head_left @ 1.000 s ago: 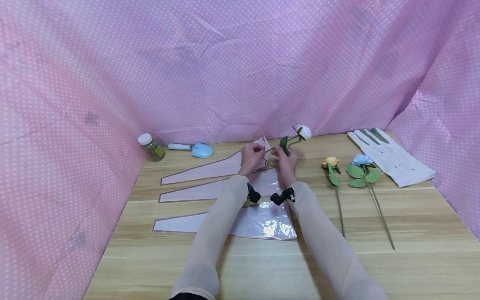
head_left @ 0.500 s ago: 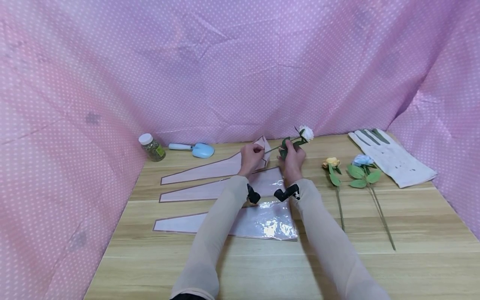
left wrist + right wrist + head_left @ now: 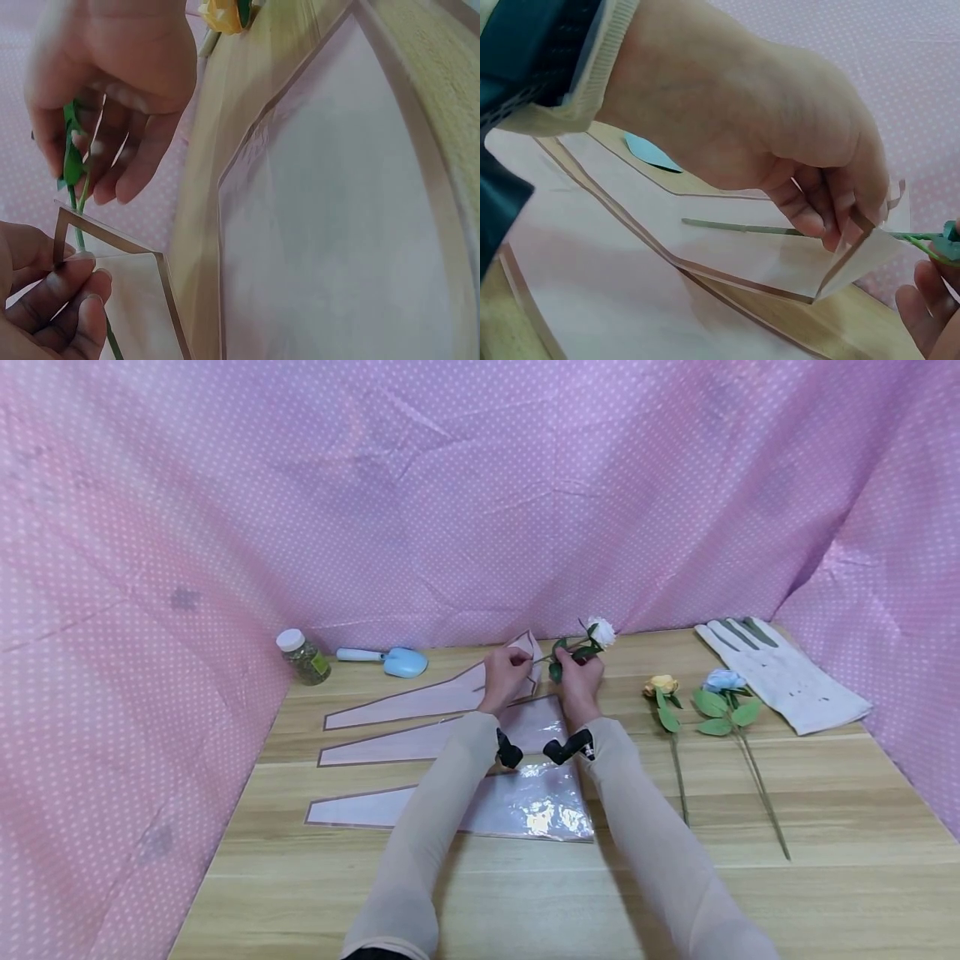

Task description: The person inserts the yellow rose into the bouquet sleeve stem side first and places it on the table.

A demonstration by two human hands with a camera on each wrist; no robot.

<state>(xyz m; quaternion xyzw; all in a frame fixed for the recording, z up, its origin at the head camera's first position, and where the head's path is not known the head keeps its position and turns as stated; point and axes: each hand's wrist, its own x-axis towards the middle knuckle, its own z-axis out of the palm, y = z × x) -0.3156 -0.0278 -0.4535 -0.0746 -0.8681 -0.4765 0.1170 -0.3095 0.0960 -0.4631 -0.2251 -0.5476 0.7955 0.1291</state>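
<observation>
My left hand pinches the mouth edge of the farthest flower sleeve, a tapered pale pink bag with a brown border. Its mouth stands raised between my two hands. To the right, my right hand grips a white artificial rose by the stem near its green leaves. In the right wrist view the rose's stem lies along the inside of the sleeve, pointing to its narrow end. Fingers of the left hand hide the spot where the stem passes the rim.
Two more sleeves, a middle one and a near one, lie flat. Yellow and blue roses lie right, beside white gloves. A lidded jar and blue trowel sit back left, before a pink dotted cloth.
The right hand slid a little right along the stem toward the bloom, then moved back left with the rose, closer to the sleeve's mouth. The left hand has stayed at the rim.
</observation>
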